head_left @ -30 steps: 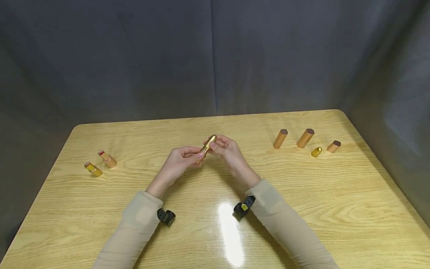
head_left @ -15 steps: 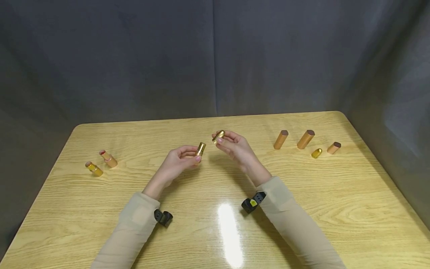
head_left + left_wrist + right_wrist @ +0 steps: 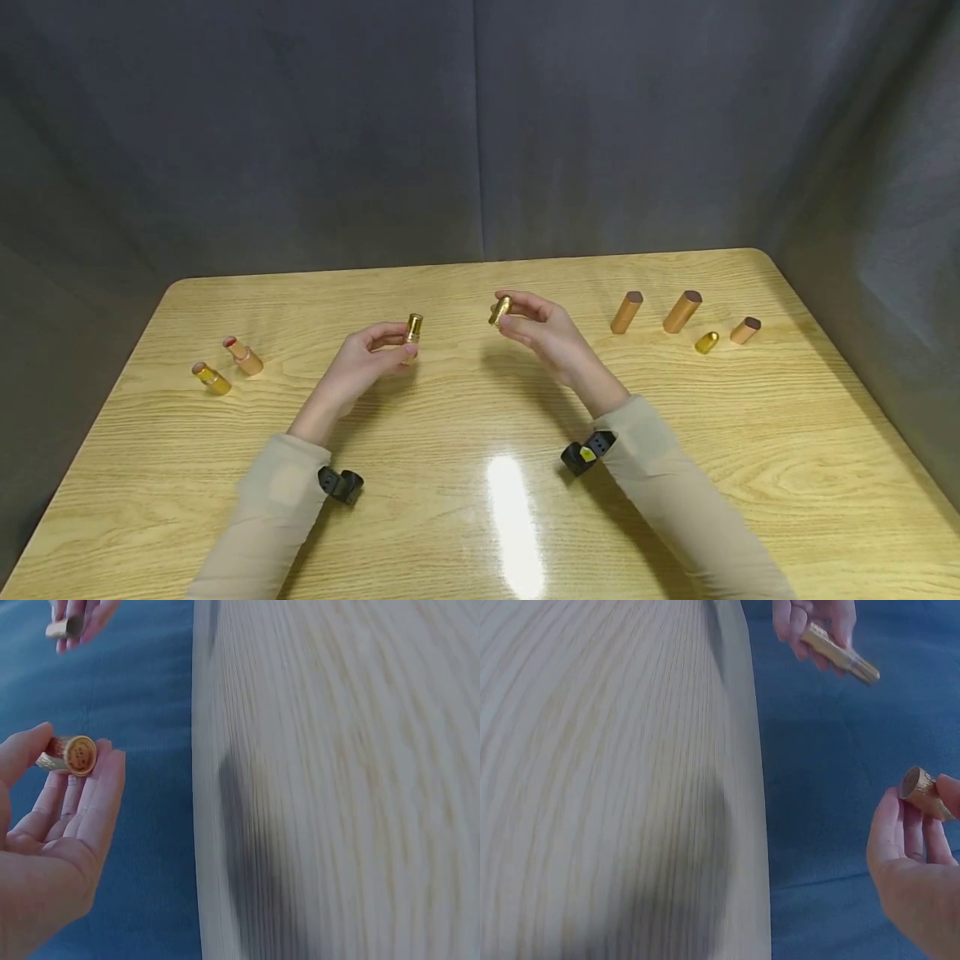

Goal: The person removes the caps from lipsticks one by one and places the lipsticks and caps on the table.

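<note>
Left hand (image 3: 358, 365), gold tube (image 3: 414, 327) upright between thumb and fingers

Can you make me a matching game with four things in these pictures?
1. Left hand
2. Right hand
3. Red-tipped lipstick
4. Backdrop

A. Dark, behind the table
B. Holds the gold cap
C. Stands on the table's left side
D. Holds the gold tube

Pairs: 1-D, 2-B, 3-C, 4-A

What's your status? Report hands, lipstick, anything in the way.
Left hand holds gold lipstick tube. Right hand pinches domed gold cap. Pieces apart, nothing between them.
</note>
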`<state>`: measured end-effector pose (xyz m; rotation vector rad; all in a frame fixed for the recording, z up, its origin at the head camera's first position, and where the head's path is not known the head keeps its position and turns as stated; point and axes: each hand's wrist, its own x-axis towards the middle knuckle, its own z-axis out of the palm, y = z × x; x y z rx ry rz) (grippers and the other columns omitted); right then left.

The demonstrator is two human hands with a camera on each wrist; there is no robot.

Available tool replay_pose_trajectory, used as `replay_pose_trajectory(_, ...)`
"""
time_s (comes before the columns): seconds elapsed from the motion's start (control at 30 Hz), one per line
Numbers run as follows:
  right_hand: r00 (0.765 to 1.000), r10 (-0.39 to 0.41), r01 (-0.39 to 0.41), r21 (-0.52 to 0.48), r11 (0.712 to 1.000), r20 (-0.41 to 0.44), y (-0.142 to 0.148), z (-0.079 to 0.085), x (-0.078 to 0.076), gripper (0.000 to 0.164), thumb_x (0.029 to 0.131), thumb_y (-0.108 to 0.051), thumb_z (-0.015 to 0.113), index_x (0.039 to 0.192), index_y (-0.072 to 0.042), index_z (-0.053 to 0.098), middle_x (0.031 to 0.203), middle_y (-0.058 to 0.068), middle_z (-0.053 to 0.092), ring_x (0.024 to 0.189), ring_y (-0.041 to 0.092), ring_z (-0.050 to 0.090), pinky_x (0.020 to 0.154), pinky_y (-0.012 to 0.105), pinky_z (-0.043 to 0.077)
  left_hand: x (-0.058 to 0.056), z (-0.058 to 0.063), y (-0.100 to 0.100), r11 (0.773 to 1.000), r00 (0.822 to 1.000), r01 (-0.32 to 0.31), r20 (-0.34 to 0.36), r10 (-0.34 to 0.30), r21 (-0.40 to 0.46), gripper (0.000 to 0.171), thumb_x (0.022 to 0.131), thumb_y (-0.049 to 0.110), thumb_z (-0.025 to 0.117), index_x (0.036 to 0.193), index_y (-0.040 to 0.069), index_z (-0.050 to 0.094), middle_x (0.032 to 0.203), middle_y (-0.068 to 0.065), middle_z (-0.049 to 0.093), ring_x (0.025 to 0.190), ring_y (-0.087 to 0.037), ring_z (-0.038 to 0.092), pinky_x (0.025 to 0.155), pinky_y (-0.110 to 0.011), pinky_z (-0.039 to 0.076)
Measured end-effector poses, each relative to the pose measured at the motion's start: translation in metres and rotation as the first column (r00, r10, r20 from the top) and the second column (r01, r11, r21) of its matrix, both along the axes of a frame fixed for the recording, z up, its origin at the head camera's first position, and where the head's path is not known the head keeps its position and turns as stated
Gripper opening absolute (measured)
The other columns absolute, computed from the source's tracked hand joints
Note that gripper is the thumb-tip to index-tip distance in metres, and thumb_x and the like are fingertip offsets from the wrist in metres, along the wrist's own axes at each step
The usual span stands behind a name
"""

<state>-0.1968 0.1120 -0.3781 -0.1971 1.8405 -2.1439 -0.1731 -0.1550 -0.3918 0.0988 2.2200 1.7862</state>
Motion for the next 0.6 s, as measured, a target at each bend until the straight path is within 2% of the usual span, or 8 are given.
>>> replay_pose_trajectory(0.13,0.999,-0.006,0.012,0.112,0.994,-0.049,0.010,0.000,0.000,0.048,0.092,0.001,0.055,0.139,0.003,0.043,0.105,-0.007,0.059,0.095,0.001,0.061,0.086,0.015,0.051,-0.001,0.000,-0.011,0.999,0.999,-0.036,-0.005,0.036,-0.020,0.049,0.094,0.015,0.059,0.137,-0.003,0.044,0.130,-0.020,0.052,0.093,-0.002,0.061,0.094,-0.036,0.054)
replay_pose_trajectory(0.27,0.995,-0.011,0.034,0.228,0.973,-0.098,0.022,0.002,0.000,0.047,0.091,-0.003,0.060,0.136,0.004,0.047,0.101,-0.012,0.061,0.094,0.000,0.061,0.085,0.014,0.050,-0.001,0.000,-0.023,0.996,0.998,-0.069,-0.009,0.069,-0.059,0.051,0.095,0.020,0.059,0.138,-0.002,0.043,0.130,-0.019,0.053,0.095,0.001,0.059,0.091,-0.028,0.054)
replay_pose_trajectory(0.37,0.993,-0.021,0.052,0.274,0.960,-0.114,0.029,0.003,0.000,0.048,0.090,-0.003,0.063,0.134,0.005,0.048,0.097,-0.016,0.060,0.093,-0.001,0.060,0.082,0.013,0.050,-0.001,0.001,-0.032,0.990,0.996,-0.093,-0.014,0.093,-0.101,0.053,0.095,0.025,0.059,0.139,0.000,0.043,0.128,-0.014,0.055,0.095,0.004,0.057,0.090,-0.023,0.051)
replay_pose_trajectory(0.43,0.992,-0.029,0.066,0.300,0.952,-0.124,0.035,0.003,0.000,0.048,0.089,-0.003,0.065,0.133,0.005,0.049,0.095,-0.018,0.060,0.093,-0.002,0.060,0.081,0.013,0.050,-0.001,0.000,-0.038,0.986,0.993,-0.117,-0.016,0.116,-0.120,0.052,0.095,0.026,0.059,0.139,0.001,0.043,0.126,-0.010,0.056,0.094,0.006,0.056,0.092,-0.023,0.048)
replay_pose_trajectory(0.6,0.992,-0.032,0.073,0.335,0.939,-0.125,0.050,0.001,-0.001,0.047,0.089,-0.004,0.064,0.132,0.006,0.049,0.095,-0.020,0.060,0.092,-0.003,0.059,0.080,0.013,0.050,-0.002,0.000,-0.049,0.978,0.986,-0.164,-0.008,0.165,-0.127,0.054,0.095,0.028,0.059,0.139,0.002,0.043,0.113,0.006,0.057,0.093,0.008,0.054,0.093,-0.022,0.045)
